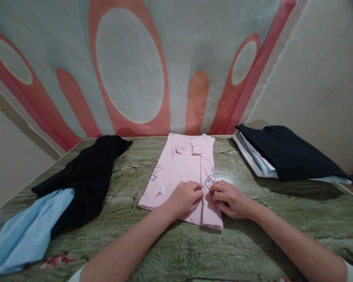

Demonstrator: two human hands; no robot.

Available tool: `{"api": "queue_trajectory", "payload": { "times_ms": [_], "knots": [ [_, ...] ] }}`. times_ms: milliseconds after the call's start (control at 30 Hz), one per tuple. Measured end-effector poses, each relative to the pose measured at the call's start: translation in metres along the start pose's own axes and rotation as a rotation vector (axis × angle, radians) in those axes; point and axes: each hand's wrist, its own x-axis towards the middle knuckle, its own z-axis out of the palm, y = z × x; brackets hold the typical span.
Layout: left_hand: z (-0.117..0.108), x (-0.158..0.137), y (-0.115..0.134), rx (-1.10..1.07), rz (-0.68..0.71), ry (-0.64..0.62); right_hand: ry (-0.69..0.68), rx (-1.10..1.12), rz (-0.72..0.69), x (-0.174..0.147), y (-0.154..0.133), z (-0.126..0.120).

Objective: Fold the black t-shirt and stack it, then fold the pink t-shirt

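Note:
A pink shirt lies on the table with its sides folded inward and its sleeves turned in near the far end. Dark line drawings show at its left and right edges, and a small white tag sits near its lower left. My left hand rests on the shirt, fingers curled and closed at the edge of the right-hand fold. Close beside it, my right hand is closed on the shirt's right side, thumb and fingertips together at the cloth. Fabric between the fingertips is partly hidden.
To the left lie a crumpled black garment and a light blue garment. At the right, a black folded garment tops a stack of white and other clothes. Behind the wood-patterned table hangs a patterned cloth backdrop.

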Motion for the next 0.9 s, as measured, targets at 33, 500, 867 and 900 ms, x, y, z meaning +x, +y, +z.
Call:
{"api": "queue_trajectory", "payload": {
  "times_ms": [33, 500, 867, 900],
  "knots": [
    [-0.001, 0.0, 0.0, 0.022, 0.009, 0.0, 0.009, 0.005, 0.002, 0.0, 0.001, 0.0],
    [0.006, 0.001, -0.005, 0.116, 0.254, 0.058, 0.007, -0.012, -0.027, 0.0, 0.002, 0.003],
    [-0.004, 0.005, 0.002, 0.239, 0.246, 0.036, 0.101, -0.072, 0.011, -0.001, 0.014, 0.007],
    [-0.004, 0.005, 0.002, 0.237, 0.242, 0.035, 0.112, -0.089, 0.017, -0.002, 0.017, 0.006]
  ]
}}
